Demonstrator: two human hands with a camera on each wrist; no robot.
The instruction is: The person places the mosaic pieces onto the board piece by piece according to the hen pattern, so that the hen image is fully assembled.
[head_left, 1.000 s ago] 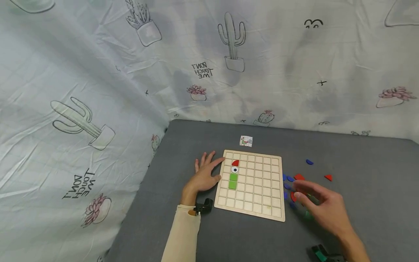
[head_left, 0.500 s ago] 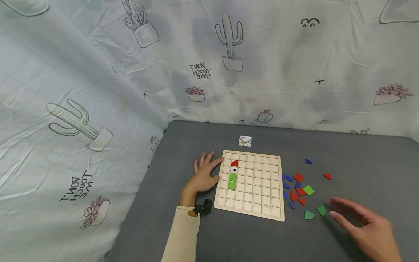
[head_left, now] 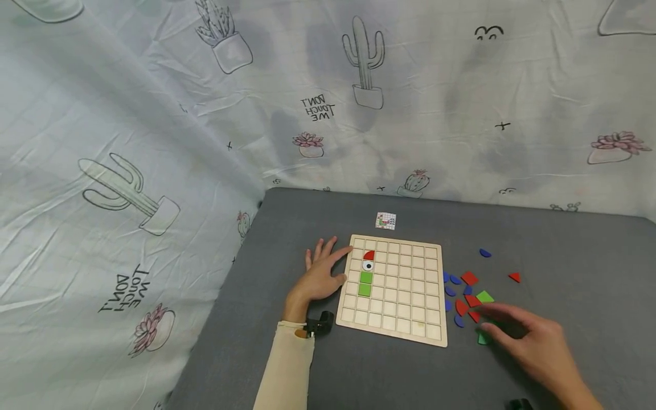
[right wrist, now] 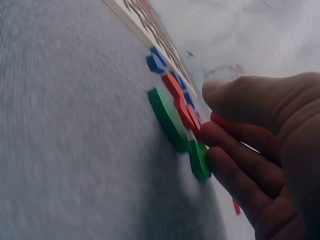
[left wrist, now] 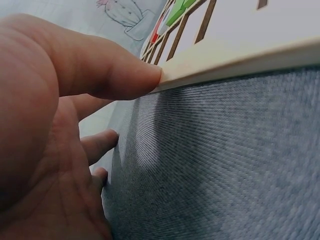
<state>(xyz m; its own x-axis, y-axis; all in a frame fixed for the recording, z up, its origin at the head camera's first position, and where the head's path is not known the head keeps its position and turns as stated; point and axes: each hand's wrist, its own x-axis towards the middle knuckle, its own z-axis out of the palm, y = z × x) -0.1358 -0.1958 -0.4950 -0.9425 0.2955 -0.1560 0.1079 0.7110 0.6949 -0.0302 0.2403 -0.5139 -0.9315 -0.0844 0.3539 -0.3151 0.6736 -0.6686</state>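
Observation:
My left hand point(head_left: 314, 280) rests at the left edge of a wooden grid board point(head_left: 405, 293), its thumb against the rim in the left wrist view. In one column of the board lie a red quarter-round tile point(head_left: 369, 255), an eye tile point(head_left: 368, 266) and two green square tiles point(head_left: 365, 283). My right hand point(head_left: 535, 344) hovers over loose tiles right of the board, thumb and fingers apart with nothing between them. Its fingertips are close to a dark green curved tile point(right wrist: 167, 120) and another green tile point(right wrist: 199, 162), the latter hidden by the hand in the head view.
Blue half-round tiles point(head_left: 455, 280), red tiles point(head_left: 468, 278) and a light green square point(head_left: 484, 296) lie scattered by the board's right edge. Farther out are a blue tile point(head_left: 485, 253) and a red triangle point(head_left: 515, 277). A small pattern card point(head_left: 386, 221) lies behind the board.
My right hand drew back to the right off the loose tiles, then came in left over the green ones again. My left hand has stayed at the board's edge.

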